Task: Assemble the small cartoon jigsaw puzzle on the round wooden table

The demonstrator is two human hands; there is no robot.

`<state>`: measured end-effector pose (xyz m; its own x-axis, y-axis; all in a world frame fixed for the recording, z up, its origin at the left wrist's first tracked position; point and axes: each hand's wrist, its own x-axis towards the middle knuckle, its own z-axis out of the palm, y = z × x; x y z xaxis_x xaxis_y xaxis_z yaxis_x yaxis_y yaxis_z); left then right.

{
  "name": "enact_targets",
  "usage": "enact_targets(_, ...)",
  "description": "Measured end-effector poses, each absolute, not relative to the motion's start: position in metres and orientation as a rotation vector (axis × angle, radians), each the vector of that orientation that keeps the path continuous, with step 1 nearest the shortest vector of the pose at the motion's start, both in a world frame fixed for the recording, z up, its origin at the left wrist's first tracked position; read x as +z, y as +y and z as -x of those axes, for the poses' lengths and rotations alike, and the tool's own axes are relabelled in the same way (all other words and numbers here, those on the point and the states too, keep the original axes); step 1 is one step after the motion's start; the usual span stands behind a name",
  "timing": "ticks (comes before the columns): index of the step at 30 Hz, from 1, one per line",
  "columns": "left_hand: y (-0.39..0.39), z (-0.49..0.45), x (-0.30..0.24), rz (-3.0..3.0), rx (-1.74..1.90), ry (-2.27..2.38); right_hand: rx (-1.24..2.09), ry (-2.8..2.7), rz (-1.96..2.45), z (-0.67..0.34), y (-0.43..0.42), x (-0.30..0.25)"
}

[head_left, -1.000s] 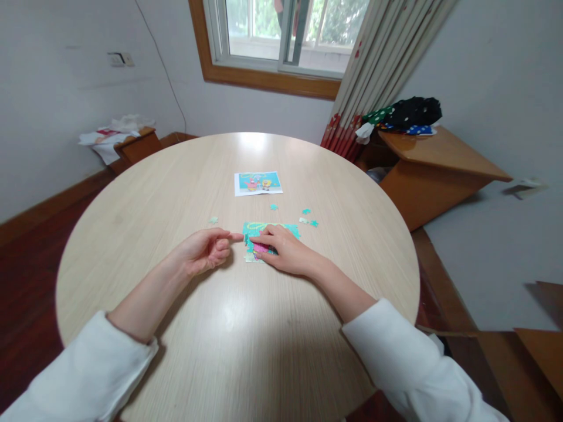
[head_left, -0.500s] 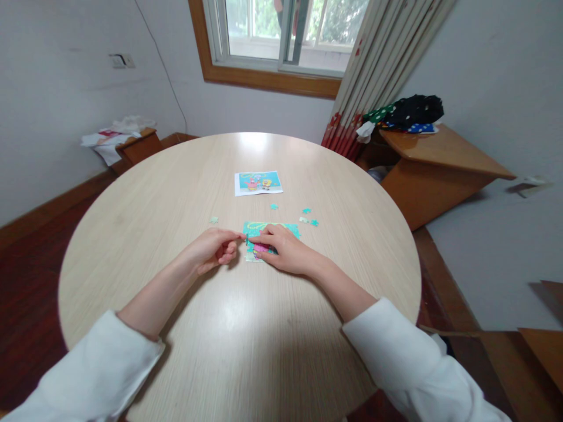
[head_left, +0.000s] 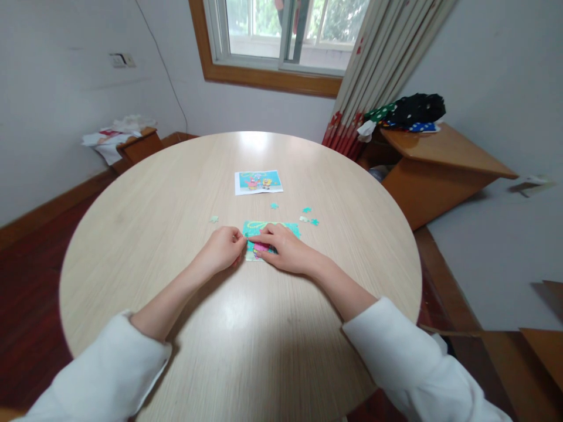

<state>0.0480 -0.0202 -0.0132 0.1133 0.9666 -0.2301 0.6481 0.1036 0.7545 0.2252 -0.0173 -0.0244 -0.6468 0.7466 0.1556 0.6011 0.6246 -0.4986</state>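
A partly assembled jigsaw puzzle (head_left: 290, 227), teal with pink and yellow parts, lies on the round table in front of me. My left hand (head_left: 226, 246) is at the puzzle's left edge, thumb and index finger pinched together on a small teal puzzle piece (head_left: 247, 235), mostly hidden by the fingertips. My right hand (head_left: 284, 249) rests palm down across the puzzle with its fingers apart. Its index finger reaches to the left edge, close to my left fingertips. The middle and lower right of the puzzle are covered by this hand.
Loose puzzle pieces lie beyond the puzzle: a pale one (head_left: 213, 219) at left, a teal one (head_left: 274, 206) behind, several at right, including a teal piece (head_left: 314, 222). A printed reference picture (head_left: 259, 182) lies farther back on the pale wooden table (head_left: 176, 187).
My left hand has turned and curled its fingers, closing into a pinch at the puzzle's left edge, where a piece stood tilted before. My right hand has stayed in place.
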Motion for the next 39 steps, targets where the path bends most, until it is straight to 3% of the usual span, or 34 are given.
enact_targets(22, 0.0, 0.006, 0.012, -1.603, 0.857, 1.908, 0.586, -2.495, 1.08, -0.226, -0.016, -0.028)
enact_targets(39, 0.006, 0.061, 0.012, -1.489, 0.429, 1.807, 0.624, -2.48, 1.083, -0.227, -0.018, -0.026)
